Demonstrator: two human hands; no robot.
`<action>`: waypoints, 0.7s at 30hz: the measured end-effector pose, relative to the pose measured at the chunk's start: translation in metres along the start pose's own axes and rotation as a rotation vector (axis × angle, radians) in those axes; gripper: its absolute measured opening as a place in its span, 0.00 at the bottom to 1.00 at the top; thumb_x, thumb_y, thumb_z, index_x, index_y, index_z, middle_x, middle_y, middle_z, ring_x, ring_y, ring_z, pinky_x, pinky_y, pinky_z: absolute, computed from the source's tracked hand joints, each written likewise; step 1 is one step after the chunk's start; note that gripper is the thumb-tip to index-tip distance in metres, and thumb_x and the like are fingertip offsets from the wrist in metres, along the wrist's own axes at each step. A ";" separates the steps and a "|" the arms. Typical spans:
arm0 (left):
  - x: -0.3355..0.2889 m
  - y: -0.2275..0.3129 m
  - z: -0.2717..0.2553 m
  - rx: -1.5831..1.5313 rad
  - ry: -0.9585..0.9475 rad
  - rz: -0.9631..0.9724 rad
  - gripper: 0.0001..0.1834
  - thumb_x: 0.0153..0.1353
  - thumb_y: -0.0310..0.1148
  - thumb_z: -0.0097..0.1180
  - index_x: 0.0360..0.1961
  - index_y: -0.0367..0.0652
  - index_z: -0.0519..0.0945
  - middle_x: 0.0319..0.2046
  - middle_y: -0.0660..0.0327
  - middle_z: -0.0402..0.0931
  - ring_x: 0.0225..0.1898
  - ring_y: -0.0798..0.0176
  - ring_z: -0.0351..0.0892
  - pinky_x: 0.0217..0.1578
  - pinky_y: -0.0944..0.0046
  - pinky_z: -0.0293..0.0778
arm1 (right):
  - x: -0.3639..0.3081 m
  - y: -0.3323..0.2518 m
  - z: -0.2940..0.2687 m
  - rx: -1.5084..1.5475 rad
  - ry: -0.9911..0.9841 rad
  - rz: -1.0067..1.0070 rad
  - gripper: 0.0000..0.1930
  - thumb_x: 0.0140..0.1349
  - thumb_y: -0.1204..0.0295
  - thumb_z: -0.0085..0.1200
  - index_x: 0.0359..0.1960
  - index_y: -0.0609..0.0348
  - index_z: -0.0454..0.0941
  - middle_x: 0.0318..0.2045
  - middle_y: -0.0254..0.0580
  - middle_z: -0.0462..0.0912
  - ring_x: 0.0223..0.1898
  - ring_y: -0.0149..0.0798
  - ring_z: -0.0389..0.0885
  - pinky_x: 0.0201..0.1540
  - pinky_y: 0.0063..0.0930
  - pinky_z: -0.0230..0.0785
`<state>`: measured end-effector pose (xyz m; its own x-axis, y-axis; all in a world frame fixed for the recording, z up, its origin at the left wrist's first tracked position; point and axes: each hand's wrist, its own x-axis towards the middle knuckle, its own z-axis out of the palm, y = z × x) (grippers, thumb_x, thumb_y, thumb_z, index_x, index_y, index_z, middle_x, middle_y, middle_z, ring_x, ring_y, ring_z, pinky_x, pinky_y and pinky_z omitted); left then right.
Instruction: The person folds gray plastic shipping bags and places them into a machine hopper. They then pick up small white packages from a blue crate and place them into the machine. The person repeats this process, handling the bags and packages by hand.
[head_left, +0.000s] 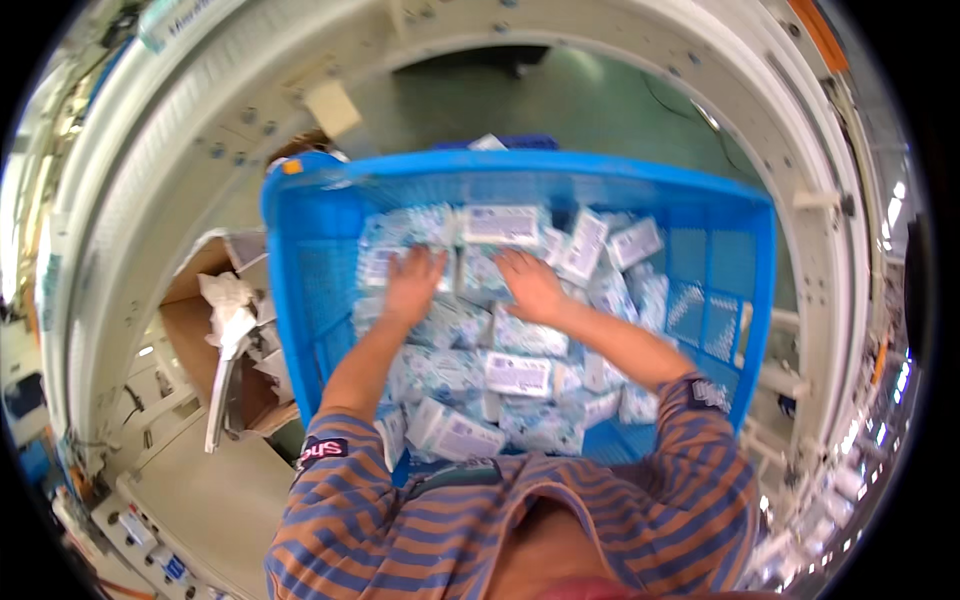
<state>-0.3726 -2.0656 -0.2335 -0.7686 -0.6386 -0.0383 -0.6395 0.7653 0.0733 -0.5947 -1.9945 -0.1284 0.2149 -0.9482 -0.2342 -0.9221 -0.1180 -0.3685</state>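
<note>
Both arms reach down into a large blue plastic crate (520, 170) that holds several small soft packs in white and light-blue wrapping. My left hand (412, 285) lies with fingers spread on a pack (381, 266) toward the far left of the pile. Beside it, my right hand (532, 285) rests, fingers stretched out, on another pack (480, 268) near the middle. Neither hand is closed round anything. Farther back lies a pack (500, 224) with a pale printed label facing up. Nearer to me are more labelled packs (518, 374), some flat and some tilted.
Left of the crate stands an open cardboard box (190, 335) with crumpled white paper or film (230, 300) in it. White machine frames (130, 230) curve round both sides. Green floor (600, 110) shows beyond the crate, with a dark-blue object (530, 142) behind its far rim.
</note>
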 end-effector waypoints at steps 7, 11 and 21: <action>-0.004 -0.003 -0.177 -0.685 0.663 -0.314 0.44 0.32 0.44 0.63 0.53 0.40 0.61 0.47 0.51 0.65 0.49 0.51 0.67 0.48 0.58 0.64 | 0.021 0.025 0.139 -0.218 0.299 0.137 0.46 0.28 0.68 0.65 0.56 0.54 0.57 0.51 0.50 0.62 0.52 0.51 0.61 0.46 0.47 0.58; 0.050 -0.072 -0.370 -0.081 1.115 0.063 0.36 0.37 0.38 0.60 0.51 0.41 0.64 0.47 0.50 0.67 0.47 0.52 0.68 0.46 0.58 0.66 | 0.006 0.057 0.087 0.207 0.036 0.209 0.43 0.28 0.64 0.64 0.53 0.60 0.62 0.46 0.55 0.69 0.47 0.50 0.69 0.47 0.34 0.62; 0.073 -0.268 -0.440 0.566 0.759 0.092 0.33 0.47 0.38 0.50 0.58 0.47 0.61 0.56 0.51 0.59 0.57 0.49 0.58 0.55 0.53 0.54 | 0.037 -0.038 -0.345 -0.103 0.968 -0.350 0.27 0.35 0.75 0.57 0.44 0.62 0.71 0.38 0.47 0.77 0.39 0.38 0.75 0.38 0.30 0.68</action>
<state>-0.2503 -2.3528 0.1828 -0.7272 -0.3040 0.6154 -0.6437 0.6134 -0.4576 -0.6626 -2.1266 0.1872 0.1678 -0.6820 0.7118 -0.8907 -0.4143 -0.1869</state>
